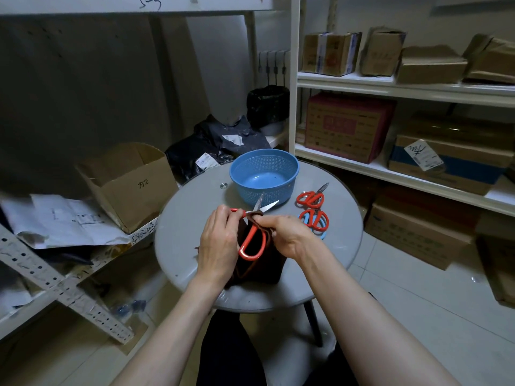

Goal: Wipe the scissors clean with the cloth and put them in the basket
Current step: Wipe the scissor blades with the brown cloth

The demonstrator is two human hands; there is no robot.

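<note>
Red-handled scissors (252,240) are held over a round grey table (189,218), blades spread and pointing toward the basket. My left hand (217,240) grips one red handle loop. My right hand (284,232) pinches a dark brown cloth (259,271) against the scissors near the pivot. The cloth hangs down onto the table under both hands. A blue perforated basket (264,174) stands empty at the table's far side. To the right of the basket lie more scissors: a red-handled pair (310,197) and a red pair stacked on a blue pair (316,221).
White shelving with cardboard boxes (348,126) runs along the right. An open cardboard box (131,185) and papers sit on a low metal shelf at left. Dark bags (217,146) and a black-lined bin (267,107) stand behind the table.
</note>
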